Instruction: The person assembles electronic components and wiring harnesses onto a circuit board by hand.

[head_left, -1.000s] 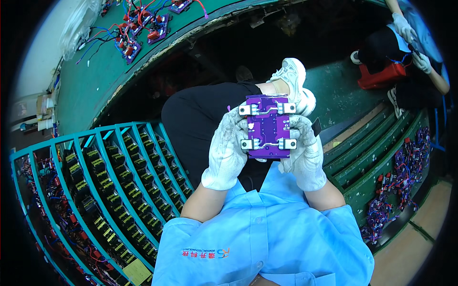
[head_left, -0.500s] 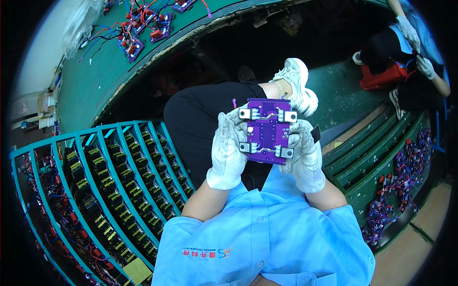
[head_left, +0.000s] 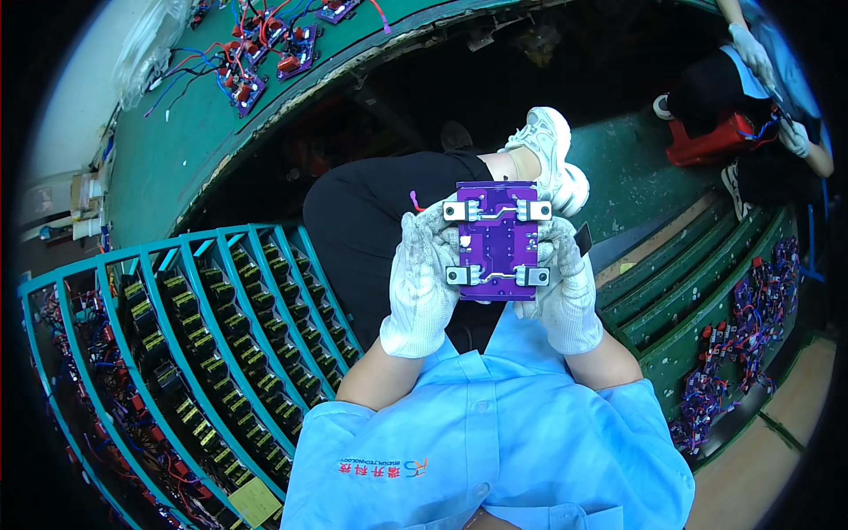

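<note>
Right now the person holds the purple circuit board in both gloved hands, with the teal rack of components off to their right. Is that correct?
Not quite. In the head view the purple circuit board is held between the gloved left hand and right hand, but the teal rack of components stands to the person's left, not their right.

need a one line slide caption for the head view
Left hand and right hand, both in white gloves, hold a purple circuit board above the lap, beside a teal slotted rack.
</note>
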{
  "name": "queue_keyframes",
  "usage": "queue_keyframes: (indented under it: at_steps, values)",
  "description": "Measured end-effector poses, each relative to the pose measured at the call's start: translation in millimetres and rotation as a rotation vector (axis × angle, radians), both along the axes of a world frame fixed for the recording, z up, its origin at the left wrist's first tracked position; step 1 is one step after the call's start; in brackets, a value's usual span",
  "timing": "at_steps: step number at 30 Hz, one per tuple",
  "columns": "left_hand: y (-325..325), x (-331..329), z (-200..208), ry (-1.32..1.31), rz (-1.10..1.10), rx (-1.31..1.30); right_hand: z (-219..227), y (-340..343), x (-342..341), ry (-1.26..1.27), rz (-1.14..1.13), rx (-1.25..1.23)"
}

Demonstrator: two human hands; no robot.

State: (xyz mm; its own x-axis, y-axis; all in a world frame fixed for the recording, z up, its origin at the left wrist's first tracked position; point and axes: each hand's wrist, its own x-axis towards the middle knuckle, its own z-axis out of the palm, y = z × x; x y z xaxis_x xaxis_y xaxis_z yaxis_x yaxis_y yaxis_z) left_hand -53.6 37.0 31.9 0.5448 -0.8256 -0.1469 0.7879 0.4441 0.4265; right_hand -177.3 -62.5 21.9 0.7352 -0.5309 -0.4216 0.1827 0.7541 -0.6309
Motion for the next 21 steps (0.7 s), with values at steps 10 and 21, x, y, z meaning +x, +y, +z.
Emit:
queue_keyframes:
  at_steps: [10,21]
  values:
    - [-1.1,-1.8,2.7,-0.040,0.022,0.133,-10.1,-11.0,-8.6,-0.093,0.164,-0.050]
    - [3.9,3.3,-2.7,-0.039,-0.057,0.042,-12.6,-2.0,-0.6,-0.239,-0.055,0.114]
